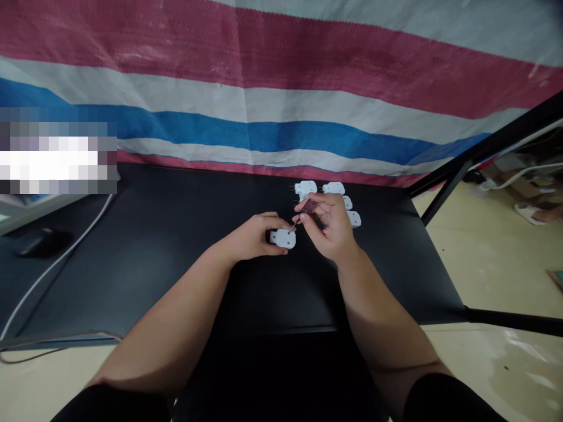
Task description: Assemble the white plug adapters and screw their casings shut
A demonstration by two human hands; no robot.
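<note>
My left hand (259, 237) grips a small white plastic housing (285, 238) by its sides, low over the black table. Dark holes show in the housing's upper face. In my right hand (329, 225) a screwdriver (308, 207) with a dark reddish, see-through handle is pinched between thumb and fingers. Its thin shaft slants down to the left, and the tip meets the housing at one of the holes. Behind my right hand lie several similar white housings, among them one with thin metal pins (307, 188) and another (334, 188) beside it. My fingers partly cover that group.
The black table (167, 234) reaches back to a striped sheet (272, 135). At the left are a black mouse (43, 242), a white cable (83, 234) and a blurred-out screen. A black metal frame (448, 190) borders the right side; beyond it a person's foot (530, 214) shows.
</note>
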